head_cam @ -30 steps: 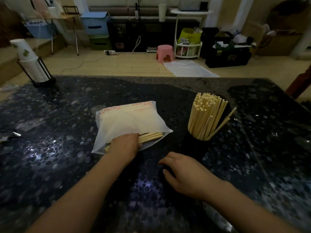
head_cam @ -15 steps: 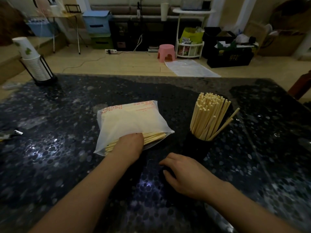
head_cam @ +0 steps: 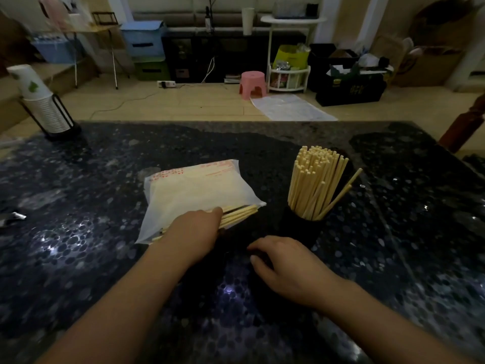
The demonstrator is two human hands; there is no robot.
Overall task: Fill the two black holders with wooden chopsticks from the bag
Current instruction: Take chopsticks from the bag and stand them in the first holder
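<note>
Against the earlier frame, more chopstick ends point(head_cam: 240, 213) were exposed at the mouth of the bag point(head_cam: 199, 193), drawn toward the near edge. The pale sticks were gripped at the bag's opening by the left hand point(head_cam: 195, 229), fingers curled over them. The frosted, soft plastic bag lay flat on the dark speckled table point(head_cam: 78, 206). Right hand point(head_cam: 284, 261) was set on a barely visible black holder point(head_cam: 237, 258), fingers curled round it; the filled holder point(head_cam: 301, 227) stood just beyond

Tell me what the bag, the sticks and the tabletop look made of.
Bag: thin, milky translucent plastic, wrinkled, with red print. Chopsticks: pale, bare wood or bamboo, matte, square-cut ends. Table: dark, polished stone, perhaps granite or terrazzo, speckled and mirroring light.
</note>
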